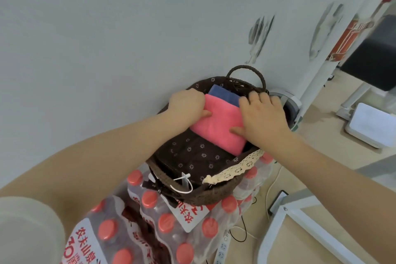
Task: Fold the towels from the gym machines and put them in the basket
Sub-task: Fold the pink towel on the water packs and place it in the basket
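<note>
A folded pink towel (218, 124) lies tilted inside the brown woven basket (214, 193), over a folded blue towel (225, 94) at the basket's far end. My left hand (186, 106) grips the pink towel's left edge, thumb on top and fingers curled under. My right hand (262, 113) holds its right edge, thumb pressing the top and fingers over the far side. The basket has a dark floral lining, a lace trim (237, 168) and a looped handle (246, 70).
The basket stands on shrink-wrapped packs of red-capped water bottles (150, 227) against a pale wall. To the right are a white machine frame (317, 79), a black padded seat (372, 55), a white scale (372, 126), and cables and a power strip (224, 248) on the floor.
</note>
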### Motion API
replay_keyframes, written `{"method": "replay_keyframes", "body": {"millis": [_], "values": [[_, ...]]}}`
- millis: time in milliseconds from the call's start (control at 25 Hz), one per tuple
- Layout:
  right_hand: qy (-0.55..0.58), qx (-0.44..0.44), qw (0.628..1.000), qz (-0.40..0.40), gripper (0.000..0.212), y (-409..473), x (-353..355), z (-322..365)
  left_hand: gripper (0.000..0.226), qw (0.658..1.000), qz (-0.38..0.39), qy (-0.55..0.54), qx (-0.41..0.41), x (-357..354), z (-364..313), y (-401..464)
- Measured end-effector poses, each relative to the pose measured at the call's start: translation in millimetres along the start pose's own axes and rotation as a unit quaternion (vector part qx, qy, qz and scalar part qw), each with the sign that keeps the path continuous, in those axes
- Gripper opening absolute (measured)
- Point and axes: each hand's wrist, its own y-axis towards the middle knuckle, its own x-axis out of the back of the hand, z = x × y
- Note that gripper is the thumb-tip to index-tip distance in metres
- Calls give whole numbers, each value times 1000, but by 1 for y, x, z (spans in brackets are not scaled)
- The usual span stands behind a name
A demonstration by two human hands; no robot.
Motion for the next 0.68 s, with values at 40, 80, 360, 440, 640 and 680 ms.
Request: {"method": "replay_keyframes", "body": {"millis": [40, 80, 360, 440, 640, 680], "values": [[-14, 87, 992, -95, 34, 0, -1, 0, 46, 999, -6, 16, -28, 2, 0, -2], [-25, 189, 968, -161, 22, 1, 1, 0, 42, 996, 11, 13, -88, 3, 0, -3], [-41, 373, 910, 178, 41, 16, 8, 2, 42, 921, 255, 17, -293, -7, 15, -16], [-23, 374, 903, 210, 41, 19, 5, 2, 47, 914, 296, 15, -279, -11, 18, -18], [78, 319, 931, 160, 30, 20, 11, 8, 43, 930, 278, -162, -179, 5, 39, -47], [142, 290, 940, 107, 28, 18, 18, 14, 39, 933, 222, -235, -155, 13, 45, -58]]}}
